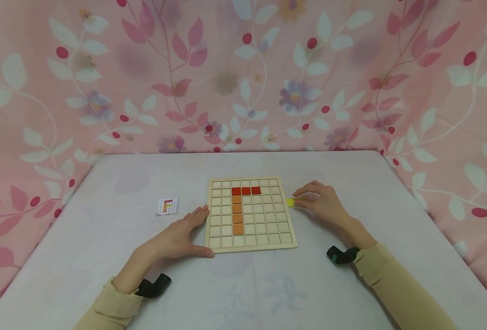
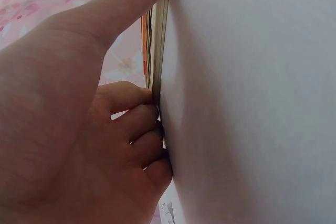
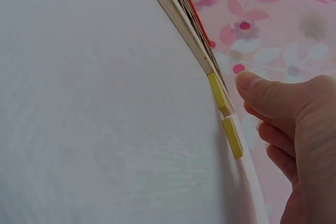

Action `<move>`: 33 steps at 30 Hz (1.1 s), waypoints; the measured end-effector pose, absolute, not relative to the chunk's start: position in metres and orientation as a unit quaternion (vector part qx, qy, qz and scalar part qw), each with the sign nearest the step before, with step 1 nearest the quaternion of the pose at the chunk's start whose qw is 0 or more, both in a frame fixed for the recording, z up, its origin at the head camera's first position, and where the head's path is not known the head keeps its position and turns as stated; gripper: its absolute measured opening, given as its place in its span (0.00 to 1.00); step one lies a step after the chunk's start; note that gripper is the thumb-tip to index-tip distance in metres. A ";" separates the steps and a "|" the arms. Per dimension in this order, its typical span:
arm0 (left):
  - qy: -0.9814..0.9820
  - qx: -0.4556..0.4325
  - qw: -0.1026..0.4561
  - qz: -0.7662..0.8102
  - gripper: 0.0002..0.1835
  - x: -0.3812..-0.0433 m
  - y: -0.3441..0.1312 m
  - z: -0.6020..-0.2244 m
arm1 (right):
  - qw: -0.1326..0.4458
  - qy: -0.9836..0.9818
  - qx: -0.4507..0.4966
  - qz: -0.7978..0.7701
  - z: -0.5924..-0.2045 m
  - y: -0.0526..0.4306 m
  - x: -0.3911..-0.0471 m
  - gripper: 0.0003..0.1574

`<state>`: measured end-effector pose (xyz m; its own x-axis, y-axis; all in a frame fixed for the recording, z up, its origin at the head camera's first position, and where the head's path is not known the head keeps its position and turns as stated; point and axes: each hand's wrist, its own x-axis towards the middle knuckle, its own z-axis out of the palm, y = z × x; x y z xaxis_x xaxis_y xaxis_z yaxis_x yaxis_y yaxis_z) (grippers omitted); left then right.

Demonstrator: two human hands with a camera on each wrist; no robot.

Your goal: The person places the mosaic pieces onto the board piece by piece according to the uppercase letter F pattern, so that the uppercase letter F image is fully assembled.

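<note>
A wooden grid board (image 1: 268, 247) lies flat on the table, with three red tiles (image 1: 246, 190) in a row and several orange tiles (image 1: 237, 218) in a column beneath. My left hand (image 1: 181, 234) touches the board's left side with its fingers, its thumb at the near left corner. By the board's right edge, my right hand (image 1: 325, 205) hovers with thumb and index finger apart. Close to its fingertips in the right wrist view, a yellow tile (image 3: 219, 94) and another yellow tile (image 3: 232, 138) lie on the table; no grip on either shows.
A small pattern card (image 1: 167, 206) with a coloured grid lies left of the board. The white table (image 1: 243, 293) backs onto a pink floral curtain (image 1: 227, 91). A black wrist camera (image 1: 154, 286) sits on the left wrist, another wrist camera (image 1: 342, 255) on the right.
</note>
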<state>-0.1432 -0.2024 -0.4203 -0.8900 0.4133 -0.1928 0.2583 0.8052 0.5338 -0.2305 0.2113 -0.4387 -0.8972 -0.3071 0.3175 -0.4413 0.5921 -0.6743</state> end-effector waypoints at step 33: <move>0.937 0.184 0.151 0.256 0.65 -0.143 -0.203 -0.419 | 0.114 -0.870 0.265 0.400 -0.457 0.219 -0.233 0.12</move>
